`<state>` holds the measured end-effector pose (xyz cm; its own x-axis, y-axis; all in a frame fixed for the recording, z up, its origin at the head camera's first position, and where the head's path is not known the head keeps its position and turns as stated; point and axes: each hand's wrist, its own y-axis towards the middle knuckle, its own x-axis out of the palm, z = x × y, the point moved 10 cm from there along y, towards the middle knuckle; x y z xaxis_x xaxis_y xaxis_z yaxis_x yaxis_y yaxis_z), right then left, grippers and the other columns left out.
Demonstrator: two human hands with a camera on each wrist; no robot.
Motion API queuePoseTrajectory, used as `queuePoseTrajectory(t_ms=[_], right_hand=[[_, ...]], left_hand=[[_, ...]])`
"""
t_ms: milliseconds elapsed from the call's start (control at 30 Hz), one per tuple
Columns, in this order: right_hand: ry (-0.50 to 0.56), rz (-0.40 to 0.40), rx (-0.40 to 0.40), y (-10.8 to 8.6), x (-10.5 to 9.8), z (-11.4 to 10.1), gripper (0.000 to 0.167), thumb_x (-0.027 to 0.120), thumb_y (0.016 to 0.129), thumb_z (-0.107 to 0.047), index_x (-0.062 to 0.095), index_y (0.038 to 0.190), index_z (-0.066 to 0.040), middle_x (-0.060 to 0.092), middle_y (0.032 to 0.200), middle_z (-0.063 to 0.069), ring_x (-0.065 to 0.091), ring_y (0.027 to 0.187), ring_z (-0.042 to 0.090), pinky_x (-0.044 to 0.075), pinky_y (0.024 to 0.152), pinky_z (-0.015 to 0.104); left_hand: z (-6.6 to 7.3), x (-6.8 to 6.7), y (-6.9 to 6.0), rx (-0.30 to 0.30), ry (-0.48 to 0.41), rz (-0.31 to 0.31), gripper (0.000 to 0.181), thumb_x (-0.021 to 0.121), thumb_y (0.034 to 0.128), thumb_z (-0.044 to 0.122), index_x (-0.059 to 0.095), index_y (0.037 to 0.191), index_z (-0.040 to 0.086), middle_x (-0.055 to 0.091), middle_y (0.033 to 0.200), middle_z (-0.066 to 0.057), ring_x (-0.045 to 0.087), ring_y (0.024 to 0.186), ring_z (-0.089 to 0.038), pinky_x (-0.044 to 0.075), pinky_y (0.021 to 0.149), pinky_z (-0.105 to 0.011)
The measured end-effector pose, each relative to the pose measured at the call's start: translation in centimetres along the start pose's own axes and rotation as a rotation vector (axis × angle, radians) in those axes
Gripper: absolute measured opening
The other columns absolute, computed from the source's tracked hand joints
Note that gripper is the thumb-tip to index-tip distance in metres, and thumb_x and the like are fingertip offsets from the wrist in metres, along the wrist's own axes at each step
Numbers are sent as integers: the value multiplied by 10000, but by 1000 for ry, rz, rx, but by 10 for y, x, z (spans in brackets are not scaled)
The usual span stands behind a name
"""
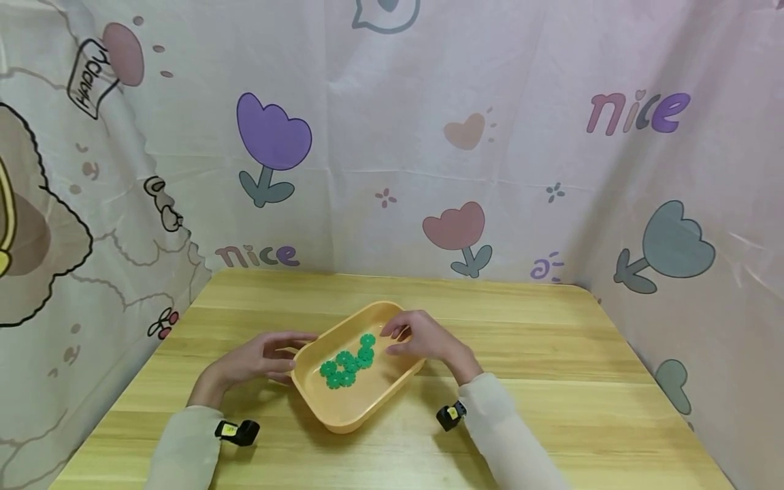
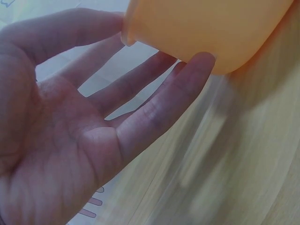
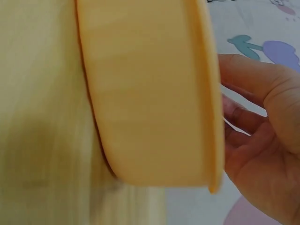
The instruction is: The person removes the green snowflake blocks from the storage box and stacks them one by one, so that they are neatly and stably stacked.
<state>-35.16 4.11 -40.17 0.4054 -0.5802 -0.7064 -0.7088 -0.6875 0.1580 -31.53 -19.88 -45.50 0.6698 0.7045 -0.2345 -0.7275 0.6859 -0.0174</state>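
Tray [image 1: 367, 401] slants lengthwise, near left to far right; left hand [image 1: 260, 355] (spread) touches it, right hand [image 1: 425, 335] half-open, empty

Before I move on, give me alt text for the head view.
A person's left hand touches an orange tray of green flower-shaped pieces while the right hand reaches over its rim, on a wooden table before a printed cloth.

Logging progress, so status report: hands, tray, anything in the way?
Left hand touching the tray at one end. Right hand over its interior, nothing visibly held. Green pieces inside. No obstruction visible.
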Motion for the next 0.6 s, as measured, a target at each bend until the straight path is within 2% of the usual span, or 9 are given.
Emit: queuePoseTrajectory(t_ms=[167,300,433,600], right_hand=[[19,-56,21,12,19,4,244,780,878,1,735,1111,58,739,1130,225,694,1024,385,617,927,466],[-4,-75,34,19,30,7,249,792,865,6,741,1104,54,749,1096,201,696,1020,356,617,924,463],[-109,-77,47,25,38,9,262,839,842,-54,775,1094,-20,766,1083,121,699,1003,278,625,886,354],[-206,-101,79,29,46,11,299,866,827,-105,788,1115,-85,769,1142,51,698,1023,234,578,854,225]], left_hand=[[0,0,0,-1,-2,3,563,570,1018,47,398,1549,-26,403,1515,-395,633,1254,-190,632,924,-432],[1,0,0,-1,-4,3,564,571,1017,47,398,1549,-25,402,1513,-399,634,1254,-192,632,923,-434],[1,1,0,3,-10,-2,563,565,1019,43,394,1550,-27,394,1517,-402,633,1258,-197,631,925,-437],[1,1,0,6,-16,-5,560,559,1021,40,390,1550,-30,386,1519,-405,634,1259,-194,630,926,-442]])
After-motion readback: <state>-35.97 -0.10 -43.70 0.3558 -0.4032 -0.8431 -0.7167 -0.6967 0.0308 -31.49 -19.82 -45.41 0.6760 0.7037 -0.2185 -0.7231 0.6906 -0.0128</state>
